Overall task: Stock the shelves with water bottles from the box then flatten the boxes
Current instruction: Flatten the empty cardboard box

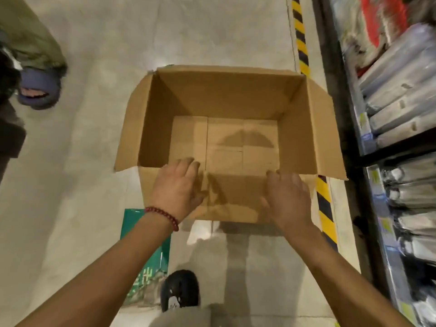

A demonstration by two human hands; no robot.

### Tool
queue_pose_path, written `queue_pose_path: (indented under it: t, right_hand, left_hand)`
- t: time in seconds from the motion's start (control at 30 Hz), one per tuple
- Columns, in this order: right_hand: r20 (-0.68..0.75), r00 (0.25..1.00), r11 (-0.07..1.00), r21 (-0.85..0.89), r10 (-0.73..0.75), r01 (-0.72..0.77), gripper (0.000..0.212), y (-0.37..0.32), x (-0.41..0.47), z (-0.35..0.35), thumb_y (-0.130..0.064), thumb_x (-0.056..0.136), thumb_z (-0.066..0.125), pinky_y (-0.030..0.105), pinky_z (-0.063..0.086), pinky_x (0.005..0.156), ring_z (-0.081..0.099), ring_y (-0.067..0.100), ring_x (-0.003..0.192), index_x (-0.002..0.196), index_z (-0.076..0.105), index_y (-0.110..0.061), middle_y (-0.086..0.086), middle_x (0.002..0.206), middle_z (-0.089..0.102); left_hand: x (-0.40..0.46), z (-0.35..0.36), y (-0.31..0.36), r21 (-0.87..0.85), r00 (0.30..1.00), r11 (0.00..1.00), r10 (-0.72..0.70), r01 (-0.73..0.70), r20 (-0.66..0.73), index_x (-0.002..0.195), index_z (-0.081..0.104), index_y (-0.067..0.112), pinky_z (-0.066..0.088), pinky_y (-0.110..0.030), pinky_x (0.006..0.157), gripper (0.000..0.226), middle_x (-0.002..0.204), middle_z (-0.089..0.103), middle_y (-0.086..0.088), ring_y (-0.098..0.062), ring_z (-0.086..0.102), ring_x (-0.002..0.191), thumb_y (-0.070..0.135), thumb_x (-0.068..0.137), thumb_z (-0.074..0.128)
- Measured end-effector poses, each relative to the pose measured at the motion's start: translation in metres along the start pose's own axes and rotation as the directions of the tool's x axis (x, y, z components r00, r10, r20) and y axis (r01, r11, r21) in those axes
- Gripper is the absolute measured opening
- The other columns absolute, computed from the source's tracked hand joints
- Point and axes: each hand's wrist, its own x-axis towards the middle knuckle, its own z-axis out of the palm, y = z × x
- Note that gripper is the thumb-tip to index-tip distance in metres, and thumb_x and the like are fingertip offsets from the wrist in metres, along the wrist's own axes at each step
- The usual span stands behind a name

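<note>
An open brown cardboard box point(236, 100) stands on the floor in front of me, and nothing lies inside it. Its side flaps stick out left and right, while the near flap hangs down the front. My left hand point(177, 187), with a red bead bracelet at the wrist, lies on that near flap, its fingertips hooked over the box's near rim. My right hand point(289, 199) holds the same rim further right, fingers bent over the edge. No water bottle shows in the box or in either hand.
A dark shelf rack point(387, 147) packed with plastic-wrapped goods runs along the right, behind a yellow-black floor stripe point(300, 43). A green bag point(146, 256) lies by my black shoe point(180, 289). Another person's slippered foot point(39, 88) stands at the left on the pale floor.
</note>
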Motion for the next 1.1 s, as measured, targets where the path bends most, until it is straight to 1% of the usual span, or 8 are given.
queue_pose_path:
  t: [0.13,0.27,0.43,0.53,0.6,0.7,0.97,1.1]
  right_hand:
    - [-0.158,0.984,0.995,-0.059,-0.084,0.075,0.075,0.013,0.014,0.07,-0.048,0.064,0.078,0.054,0.039,0.091,0.05,0.04,0.113,0.123,0.051,-0.011,0.02,0.121,0.055]
    - [-0.424,0.902,0.997,-0.02,-0.079,0.078,0.081,0.015,0.022,0.113,-0.048,0.056,0.083,0.067,0.025,0.102,0.042,0.036,0.113,0.118,0.044,-0.013,0.02,0.118,0.055]
    - [-0.585,0.811,0.999,0.021,-0.009,0.027,0.079,0.006,0.032,0.137,-0.046,0.052,0.086,0.064,0.017,0.107,0.04,0.032,0.111,0.113,0.046,-0.014,0.015,0.114,0.05]
    - [-0.585,0.811,0.998,0.04,-0.011,0.042,0.083,0.007,0.028,0.14,-0.045,0.054,0.085,0.062,0.015,0.108,0.039,0.033,0.113,0.118,0.043,-0.013,0.016,0.116,0.048]
    - [-0.559,0.829,0.997,0.055,-0.011,0.05,0.082,0.009,0.02,0.137,-0.046,0.055,0.084,0.062,0.019,0.108,0.039,0.031,0.113,0.119,0.044,-0.014,0.015,0.116,0.052]
    - [-0.527,0.85,0.996,0.076,-0.006,0.054,0.081,0.009,0.012,0.134,-0.044,0.053,0.086,0.06,0.018,0.108,0.039,0.03,0.113,0.117,0.045,-0.016,0.013,0.114,0.051]
    - [-0.62,0.78,0.996,-0.01,-0.08,0.094,0.072,0.016,-0.034,0.16,-0.029,0.057,0.083,0.057,0.02,0.106,0.044,0.03,0.114,0.118,0.045,-0.02,0.007,0.121,0.044]
    - [-0.58,0.804,0.992,-0.063,-0.129,0.113,0.096,0.015,-0.057,0.178,-0.022,0.047,0.082,0.059,0.01,0.109,0.037,0.032,0.125,0.131,0.037,-0.021,0.011,0.135,0.038]
  left_hand:
    - [0.026,0.056,-0.001,0.007,0.999,1.0,-0.03,0.03,0.027,0.145,0.024,0.03,0.018,-0.045,0.116,0.077,0.148,0.033,0.007,-0.017,0.028,0.135,0.069,0.081,0.045]
    - [0.034,0.081,0.002,0.031,0.998,0.999,-0.02,0.021,-0.053,0.145,0.016,0.041,0.005,-0.049,0.115,0.073,0.148,0.031,0.011,-0.019,0.025,0.137,0.071,0.082,0.039]
    - [0.032,0.077,0.002,0.1,0.999,0.995,0.008,-0.005,-0.032,0.145,0.016,0.042,0.014,-0.049,0.116,0.065,0.149,0.031,0.012,-0.018,0.028,0.137,0.059,0.088,0.043]
    - [0.036,0.07,0.006,0.125,1.0,0.992,0.005,-0.006,0.007,0.133,0.036,0.035,0.036,-0.044,0.107,0.04,0.133,0.051,0.005,-0.021,0.05,0.118,0.04,0.095,0.046]
    - [0.037,0.064,0.01,0.202,0.999,0.978,0.041,-0.047,0.036,0.121,0.043,0.028,0.052,-0.033,0.086,0.025,0.109,0.06,0.002,-0.017,0.057,0.09,0.033,0.097,0.044]
    - [0.033,0.058,0.014,0.237,0.996,0.97,0.03,-0.051,0.088,0.115,0.047,0.024,0.051,-0.026,0.071,0.02,0.093,0.056,0.003,-0.015,0.056,0.078,0.03,0.097,0.044]
    - [-0.009,0.08,0.022,0.328,0.988,0.941,0.035,-0.084,0.152,0.131,0.035,0.027,0.054,-0.028,0.075,0.04,0.104,0.06,-0.001,-0.015,0.058,0.082,0.026,0.095,0.051]
    - [-0.027,0.092,0.02,0.353,0.966,0.913,0.13,-0.205,0.225,0.136,0.026,0.023,0.053,-0.024,0.071,0.048,0.104,0.058,-0.002,-0.012,0.05,0.073,0.023,0.095,0.052]
